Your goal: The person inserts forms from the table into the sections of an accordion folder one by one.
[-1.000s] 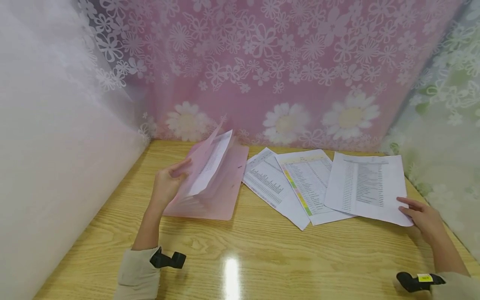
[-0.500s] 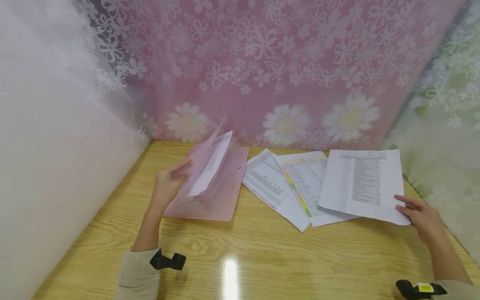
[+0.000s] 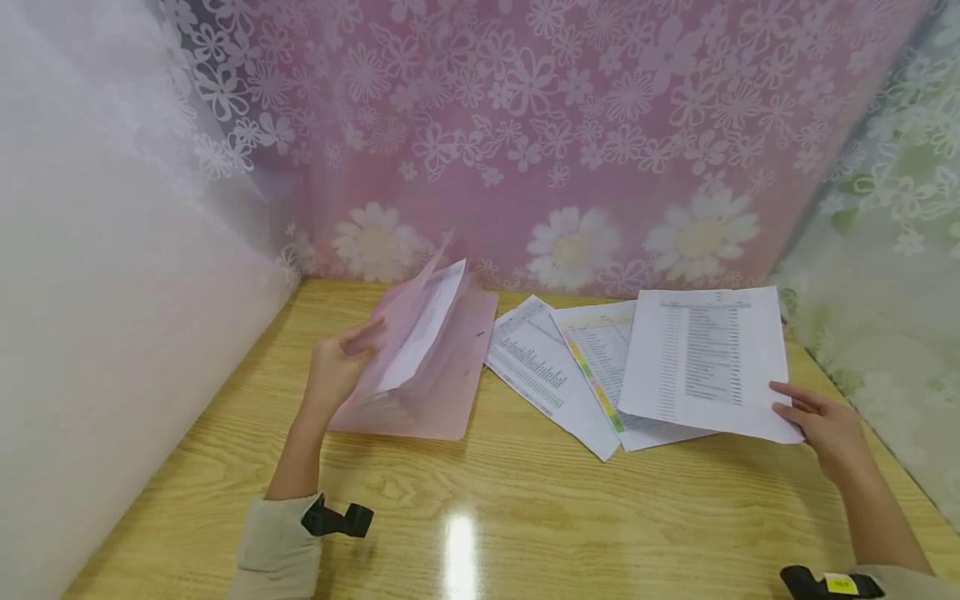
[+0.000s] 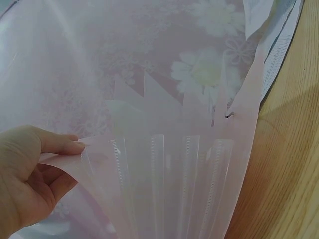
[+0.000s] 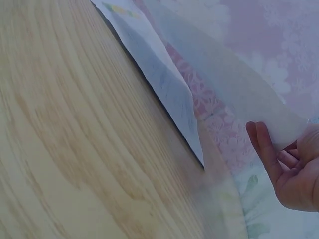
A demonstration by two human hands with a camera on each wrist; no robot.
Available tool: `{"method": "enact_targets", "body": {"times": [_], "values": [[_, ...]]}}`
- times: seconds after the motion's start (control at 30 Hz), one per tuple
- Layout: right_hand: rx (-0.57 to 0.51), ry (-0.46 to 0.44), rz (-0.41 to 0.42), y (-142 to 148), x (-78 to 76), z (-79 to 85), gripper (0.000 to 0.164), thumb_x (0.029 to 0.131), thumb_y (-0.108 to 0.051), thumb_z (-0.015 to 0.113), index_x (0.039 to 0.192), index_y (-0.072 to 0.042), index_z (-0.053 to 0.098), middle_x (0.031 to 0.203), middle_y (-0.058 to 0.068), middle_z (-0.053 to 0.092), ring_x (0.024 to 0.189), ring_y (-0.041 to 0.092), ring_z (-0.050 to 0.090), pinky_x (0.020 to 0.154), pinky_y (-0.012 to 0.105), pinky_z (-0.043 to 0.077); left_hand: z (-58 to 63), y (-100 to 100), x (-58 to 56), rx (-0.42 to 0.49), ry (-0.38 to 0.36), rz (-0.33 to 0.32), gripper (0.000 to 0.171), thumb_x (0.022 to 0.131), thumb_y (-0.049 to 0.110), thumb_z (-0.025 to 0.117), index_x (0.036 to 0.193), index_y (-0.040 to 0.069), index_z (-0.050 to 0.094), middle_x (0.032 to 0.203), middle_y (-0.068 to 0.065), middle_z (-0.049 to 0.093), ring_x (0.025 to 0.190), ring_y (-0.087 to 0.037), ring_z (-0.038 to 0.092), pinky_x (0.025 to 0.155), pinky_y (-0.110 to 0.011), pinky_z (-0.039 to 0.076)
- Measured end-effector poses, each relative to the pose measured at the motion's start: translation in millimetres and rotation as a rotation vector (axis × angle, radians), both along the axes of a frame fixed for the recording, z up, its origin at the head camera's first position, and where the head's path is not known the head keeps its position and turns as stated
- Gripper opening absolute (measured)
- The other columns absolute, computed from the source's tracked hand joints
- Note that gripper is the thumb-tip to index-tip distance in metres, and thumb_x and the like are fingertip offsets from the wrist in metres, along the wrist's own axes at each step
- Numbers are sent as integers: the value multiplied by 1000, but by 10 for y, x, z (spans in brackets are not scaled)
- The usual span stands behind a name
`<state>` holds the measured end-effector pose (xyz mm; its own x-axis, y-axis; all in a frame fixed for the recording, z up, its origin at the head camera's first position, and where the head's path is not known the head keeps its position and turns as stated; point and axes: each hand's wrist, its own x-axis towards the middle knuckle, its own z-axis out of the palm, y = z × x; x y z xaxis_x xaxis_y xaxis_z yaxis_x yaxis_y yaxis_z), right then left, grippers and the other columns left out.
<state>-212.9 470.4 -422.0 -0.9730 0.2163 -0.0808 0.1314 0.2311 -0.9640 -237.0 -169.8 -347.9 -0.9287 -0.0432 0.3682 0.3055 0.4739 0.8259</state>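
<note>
My left hand (image 3: 336, 371) pinches the cover edge of a pink folder (image 3: 453, 392), holding it partly raised on the table. Inside stands a white printed sheet (image 3: 427, 325). Pleated divider pockets (image 4: 169, 179) fan out along the bottom in the left wrist view. At the right, my right hand (image 3: 825, 429) pinches the lower right corner of a printed sheet (image 3: 708, 358). That sheet is lifted off the table, as the right wrist view shows, and covers part of a sheet with a coloured strip (image 3: 600, 367). Another printed sheet (image 3: 540, 367) lies between that one and the folder.
A wood-grain table (image 3: 480, 508) lies under everything. A pink flowered curtain (image 3: 525, 125) hangs along the back edge. A white sheet of covering (image 3: 135, 275) closes the left side, and a flowered green-white one (image 3: 892, 317) the right.
My right hand has moved left with its printed sheet, which now covers more of the sheet with the coloured strip. The left hand and the folder have stayed put.
</note>
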Motion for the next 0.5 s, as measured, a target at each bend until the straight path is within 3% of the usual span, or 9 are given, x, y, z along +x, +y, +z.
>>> {"method": "enact_targets", "body": {"times": [0.1,0.27,0.37,0.5], "values": [[-43,13,35,35,-69,-59,26,83,-23,69,106,-37,68,93,-24,55,75,4,60,62,23,51,5,1,2,0,4,4,37,81,-3,64,117,6,63,119,-10,58,42,-6,27,34,-19,26],[-43,31,53,-80,-95,-35,30,84,-23,68,113,-31,66,96,-21,56,75,6,61,61,24,51,3,1,1,-1,-6,7,37,82,-3,64,118,6,63,119,-11,58,37,-5,21,33,-18,25],[-21,33,73,-227,-61,76,30,86,-23,65,116,-30,65,105,-14,52,78,5,59,63,23,51,2,2,-3,0,-4,6,37,81,-3,64,118,6,63,119,-12,58,36,-4,20,33,-18,25],[-62,37,64,-451,-12,236,25,86,-18,66,109,-29,68,102,-14,55,75,5,59,61,23,50,5,5,-3,-2,11,8,37,81,-3,64,117,6,63,118,-11,59,40,-6,25,34,-19,25]]}}
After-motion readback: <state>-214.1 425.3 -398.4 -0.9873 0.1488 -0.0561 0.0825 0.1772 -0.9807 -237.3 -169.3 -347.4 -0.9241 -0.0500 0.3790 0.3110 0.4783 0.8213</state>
